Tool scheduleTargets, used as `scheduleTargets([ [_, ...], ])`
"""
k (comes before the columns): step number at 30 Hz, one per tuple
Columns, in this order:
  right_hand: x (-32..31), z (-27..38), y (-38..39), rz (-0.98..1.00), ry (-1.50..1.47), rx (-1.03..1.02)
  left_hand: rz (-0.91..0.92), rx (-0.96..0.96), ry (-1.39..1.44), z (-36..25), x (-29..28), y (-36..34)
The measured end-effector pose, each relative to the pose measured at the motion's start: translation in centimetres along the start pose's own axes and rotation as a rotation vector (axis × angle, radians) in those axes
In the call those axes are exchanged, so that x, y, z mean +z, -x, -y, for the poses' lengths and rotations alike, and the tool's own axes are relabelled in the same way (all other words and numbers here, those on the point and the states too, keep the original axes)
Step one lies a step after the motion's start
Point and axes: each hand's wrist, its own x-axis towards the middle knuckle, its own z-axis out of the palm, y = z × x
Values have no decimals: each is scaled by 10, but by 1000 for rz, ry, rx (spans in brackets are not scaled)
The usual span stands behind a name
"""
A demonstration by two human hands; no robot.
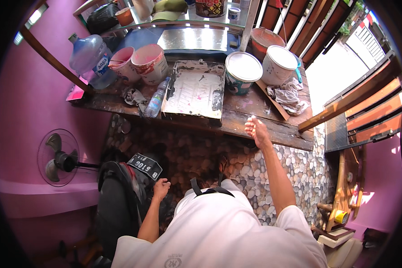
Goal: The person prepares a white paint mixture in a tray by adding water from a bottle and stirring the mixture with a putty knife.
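Note:
My right hand (257, 131) reaches forward to the front edge of the wooden table (241, 117), its fingers loosely curled and apart, with nothing plainly held. Nearest to it are a paint tray (194, 89), coated in dried white paint, and a white-lidded paint bucket (243, 67). Low at my left side hangs my left hand (161, 188), fingers loose and holding nothing I can see. It is close to the number plate (145, 166) of a parked motorbike (118, 192).
Two stained buckets (149, 62), a large water jug (89, 58) and a plastic bottle (157, 98) occupy the table's left. At right are another white bucket (278, 64), crumpled rags (290, 97) and a wooden strip (272, 100). A fan (60, 158) stands by the pink wall.

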Motion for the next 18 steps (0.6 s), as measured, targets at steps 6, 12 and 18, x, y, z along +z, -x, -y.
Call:
scheduleTargets([
  [6, -7, 42, -113, -175, -116, -1, 42, -379, 373, -25, 25, -22],
  [12, 0, 68, -154, -158, -159, 53, 71, -309, 706, -147, 21, -108],
  [18, 7, 69, -167, -155, -200, 25, 283, -246, 977, -235, 45, -186],
])
